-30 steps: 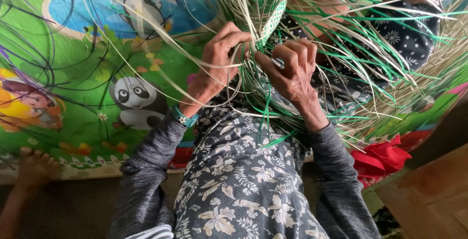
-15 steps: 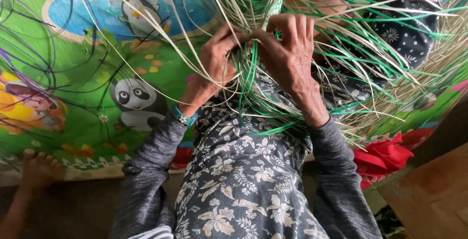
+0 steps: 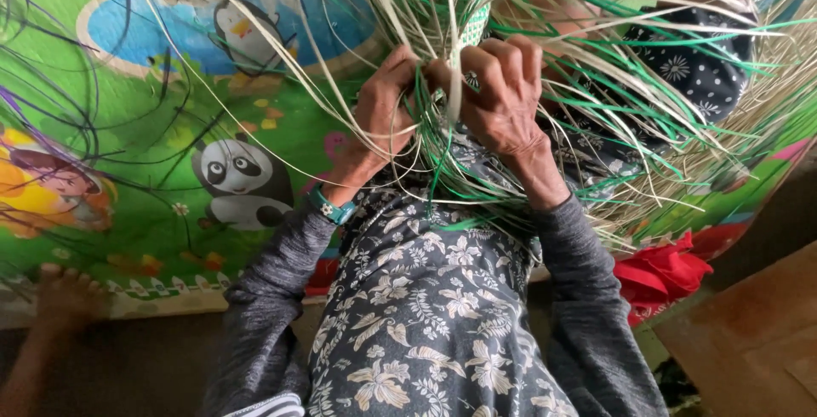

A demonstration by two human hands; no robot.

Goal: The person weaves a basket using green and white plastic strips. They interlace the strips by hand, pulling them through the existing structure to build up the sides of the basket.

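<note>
A bright play mat with a panda and a penguin covers the floor and fills most of the view; the person sits on it, floral dress over the lap, grey sleeves reaching forward. Above the lap spreads a big fan of loose strips, pale straw ones mixed with green, splaying up and to the right. They seem to spring from a woven piece held between the hands, of which only a narrow green-and-white patch shows.

The left hand is closed on a bunch of strips just left of that patch, fingers curled and thumb pressed in, apparently pinning them so that they do not slip. The right hand touches the left at the fingertips and is clamped over the strips on its side, knuckles up. Held close together like this, the hands likely keep the weave tight at the working edge.

A red cloth lies at the right by the mat's edge, and a teal band sits on the left wrist.

The strips hide most of the woven piece and the fingertips, so which single strip each hand grips cannot be told. A bare foot at lower left is cut off and blurred; whose it is stays unclear.
</note>
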